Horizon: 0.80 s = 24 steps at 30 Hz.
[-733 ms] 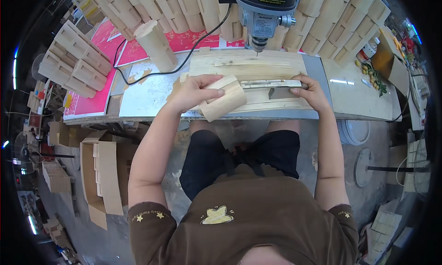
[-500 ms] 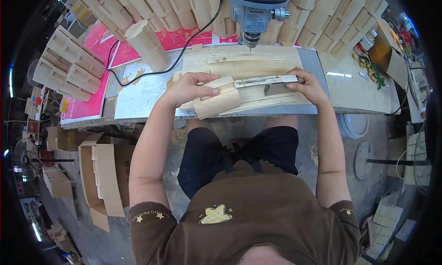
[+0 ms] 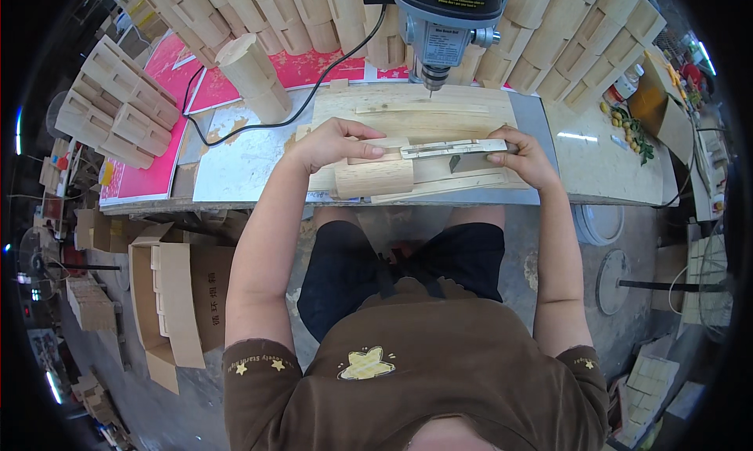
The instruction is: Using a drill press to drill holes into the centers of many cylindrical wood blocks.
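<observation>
A rounded block of pale wood (image 3: 375,178) lies on the wooden boards (image 3: 423,106) at the table's front. My left hand (image 3: 339,143) is closed on its upper left part, with thumb and fingers close together at the top. In my right hand (image 3: 524,158) is the right end of a narrow, pale strip with dark marks (image 3: 453,147), pinched between thumb and fingers. The strip's left end meets the block's upper right edge. A small dark metal tab (image 3: 455,164) shows below the strip. Just beyond, a bench drill (image 3: 447,35) points its thin bit down over the boards.
Rows of stacked wooden pieces (image 3: 314,16) line the back. One wooden cylinder (image 3: 252,78) stands at the left, near a black cable (image 3: 314,84) and more grooved pieces (image 3: 118,102). An open carton (image 3: 184,294) is on the floor at left, a white bucket (image 3: 600,222) at right.
The block has turned from tilted to nearly level, its right end against the strip. My left hand has shifted slightly on it. The right hand keeps hold of the strip, now lying slightly lower.
</observation>
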{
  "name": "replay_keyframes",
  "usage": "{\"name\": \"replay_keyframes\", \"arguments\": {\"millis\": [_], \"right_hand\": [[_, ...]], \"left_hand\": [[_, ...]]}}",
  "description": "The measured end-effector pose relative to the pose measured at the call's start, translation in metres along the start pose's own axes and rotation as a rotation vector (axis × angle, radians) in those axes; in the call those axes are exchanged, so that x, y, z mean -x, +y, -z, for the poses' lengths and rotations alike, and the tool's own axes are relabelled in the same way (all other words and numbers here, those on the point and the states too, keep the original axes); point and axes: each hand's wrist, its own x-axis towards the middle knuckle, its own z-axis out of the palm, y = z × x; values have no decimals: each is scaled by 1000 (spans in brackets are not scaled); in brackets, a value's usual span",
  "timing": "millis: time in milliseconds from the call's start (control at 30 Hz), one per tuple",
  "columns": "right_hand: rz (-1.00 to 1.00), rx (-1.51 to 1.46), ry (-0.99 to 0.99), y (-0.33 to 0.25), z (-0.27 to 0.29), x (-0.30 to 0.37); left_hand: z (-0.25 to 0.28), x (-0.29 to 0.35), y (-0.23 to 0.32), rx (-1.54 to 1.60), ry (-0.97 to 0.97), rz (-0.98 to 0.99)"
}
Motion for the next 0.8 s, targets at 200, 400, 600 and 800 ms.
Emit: {"name": "replay_keyframes", "arguments": {"millis": [200,400,600,800], "right_hand": [[65,29,38,-3,-18,-1],[138,63,248,6,-36,3],[189,235,513,27,-51,13],[134,550,575,7,-38,-2]], "left_hand": [[-61,-28,-3,237,537,-181],[-77,-48,-10,656,1044,-334],[-108,-13,-65,180,1037,-513],[-109,-5,-68,-344,938,-645]]}}
